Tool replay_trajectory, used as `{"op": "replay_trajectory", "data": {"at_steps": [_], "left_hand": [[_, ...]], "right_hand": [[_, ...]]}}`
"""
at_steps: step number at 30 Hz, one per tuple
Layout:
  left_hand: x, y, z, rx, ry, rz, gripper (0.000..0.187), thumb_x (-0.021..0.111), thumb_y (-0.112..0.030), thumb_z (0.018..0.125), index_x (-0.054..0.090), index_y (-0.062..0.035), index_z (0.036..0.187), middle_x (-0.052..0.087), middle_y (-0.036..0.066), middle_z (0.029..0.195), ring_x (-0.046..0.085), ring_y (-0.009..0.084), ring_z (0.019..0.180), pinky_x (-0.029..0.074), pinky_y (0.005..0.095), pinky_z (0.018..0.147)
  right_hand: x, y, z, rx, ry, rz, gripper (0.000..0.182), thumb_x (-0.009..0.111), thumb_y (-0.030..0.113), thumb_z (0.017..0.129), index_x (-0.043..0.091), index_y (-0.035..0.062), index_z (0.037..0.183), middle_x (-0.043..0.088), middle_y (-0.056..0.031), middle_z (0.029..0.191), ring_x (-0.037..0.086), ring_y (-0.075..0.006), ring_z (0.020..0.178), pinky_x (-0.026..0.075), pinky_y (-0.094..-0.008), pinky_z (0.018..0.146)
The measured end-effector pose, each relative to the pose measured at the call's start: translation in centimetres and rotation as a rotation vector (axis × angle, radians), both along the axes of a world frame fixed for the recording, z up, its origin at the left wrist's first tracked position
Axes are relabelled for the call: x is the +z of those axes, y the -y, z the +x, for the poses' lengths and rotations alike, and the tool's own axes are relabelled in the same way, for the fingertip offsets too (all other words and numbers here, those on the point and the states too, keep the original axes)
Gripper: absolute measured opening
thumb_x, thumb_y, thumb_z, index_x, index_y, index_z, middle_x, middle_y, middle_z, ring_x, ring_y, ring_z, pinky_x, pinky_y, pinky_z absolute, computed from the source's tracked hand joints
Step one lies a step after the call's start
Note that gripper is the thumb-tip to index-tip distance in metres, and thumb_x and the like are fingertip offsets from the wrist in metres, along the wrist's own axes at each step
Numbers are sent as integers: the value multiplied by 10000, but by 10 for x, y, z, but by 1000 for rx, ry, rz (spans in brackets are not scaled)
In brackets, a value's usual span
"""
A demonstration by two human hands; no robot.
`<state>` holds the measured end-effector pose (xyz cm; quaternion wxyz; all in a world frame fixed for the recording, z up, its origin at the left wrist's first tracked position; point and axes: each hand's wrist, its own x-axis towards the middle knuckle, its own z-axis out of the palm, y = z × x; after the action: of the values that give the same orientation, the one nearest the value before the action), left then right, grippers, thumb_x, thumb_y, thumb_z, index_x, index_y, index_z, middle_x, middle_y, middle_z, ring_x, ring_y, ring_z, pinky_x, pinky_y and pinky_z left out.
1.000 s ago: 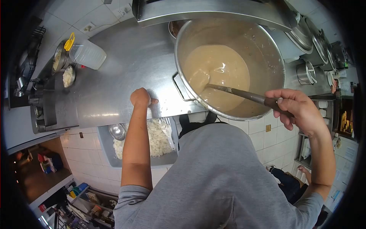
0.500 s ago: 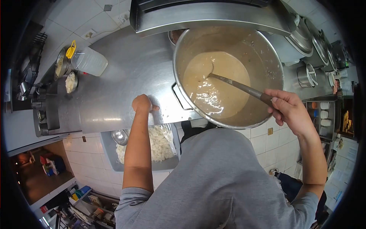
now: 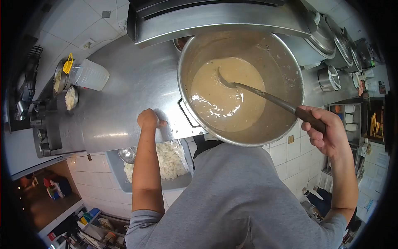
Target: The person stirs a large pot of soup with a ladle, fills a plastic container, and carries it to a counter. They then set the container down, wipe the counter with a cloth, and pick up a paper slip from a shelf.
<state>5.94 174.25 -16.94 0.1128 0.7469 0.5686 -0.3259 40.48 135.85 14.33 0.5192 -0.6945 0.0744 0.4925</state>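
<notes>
A large steel pot (image 3: 285, 74) stands at the counter's front edge, partly filled with a creamy beige liquid (image 3: 226, 118). My right hand (image 3: 329, 130) is closed around the dark wooden handle of a long ladle (image 3: 265, 95). The ladle slants across the pot, its bowl partly above the liquid's surface. Left of the pot, my left hand (image 3: 148, 119) rests on the steel counter (image 3: 112, 108) in a loose fist, thumb sticking out to the right. No object shows in it.
Below the counter edge sits a grey tub (image 3: 116, 174) of cooked rice (image 3: 170, 164) with a metal bowl (image 3: 127, 155). A plastic jug (image 3: 92, 75) and small food bowls stand at the left. A steel ledge (image 3: 224, 25) overhangs the back. Another person's legs (image 3: 321, 201) show lower right.
My right hand has moved right and slightly down, drawing the ladle along. More of the ladle's bowl shows above the liquid. My left hand keeps its place on the counter as the view shifts slightly.
</notes>
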Motion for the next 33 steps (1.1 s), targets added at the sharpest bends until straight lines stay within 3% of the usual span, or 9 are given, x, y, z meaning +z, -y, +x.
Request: {"op": "replay_trajectory", "data": {"at_steps": [10, 12, 18, 23, 29, 33], "left_hand": [[-5, 0, -3, -15, -5, 28, 824, 1041, -575, 615, 811, -40, 1198, 801, 157, 1275, 771, 304, 1197, 629, 384, 983], [-7, -1, -5, -11, -6, 24, 825, 1041, -576, 613, 811, -41, 1198, 801, 157, 1274, 771, 303, 1198, 628, 384, 985], [-9, -3, -4, -14, -5, 20, 824, 1047, -569, 606, 812, -48, 1201, 801, 150, 1276, 772, 299, 1197, 630, 381, 980], [-9, -6, 0, 35, -28, -7, 814, 1049, -561, 608, 813, -56, 1202, 803, 132, 1281, 774, 286, 1198, 634, 375, 966], [-11, -8, -1, 27, -36, -23, 813, 1049, -565, 607, 814, -64, 1203, 807, 127, 1270, 773, 283, 1201, 635, 375, 966], [-12, -7, -2, 20, -32, -6, 829, 1057, -567, 593, 814, -66, 1209, 800, 131, 1290, 769, 289, 1212, 633, 380, 981]], "right_hand": [[-2, -12, 13, 160, 206, -43, 453, 590, 183, 1069, 617, -70, 1445, 687, -66, 854, 481, -71, 536, 404, -245, 458], [-6, -17, 17, 362, 331, -114, 504, 601, 144, 1066, 573, -81, 1515, 687, -58, 852, 522, -75, 569, 427, -251, 485], [-6, -28, 9, 598, 462, -161, 523, 608, 124, 1068, 557, -86, 1544, 667, -31, 854, 514, -55, 577, 426, -236, 503], [-15, -27, -13, 607, 459, -130, 495, 573, 111, 1085, 562, -103, 1531, 611, 20, 828, 484, -55, 615, 452, -249, 557], [-36, -9, -27, 358, 406, 11, 473, 535, 113, 1114, 555, -119, 1526, 662, -39, 858, 505, -66, 635, 443, -246, 552], [-33, 4, -33, 315, 372, 52, 467, 538, 115, 1117, 561, -108, 1527, 692, -70, 901, 516, -73, 635, 441, -246, 548]]}}
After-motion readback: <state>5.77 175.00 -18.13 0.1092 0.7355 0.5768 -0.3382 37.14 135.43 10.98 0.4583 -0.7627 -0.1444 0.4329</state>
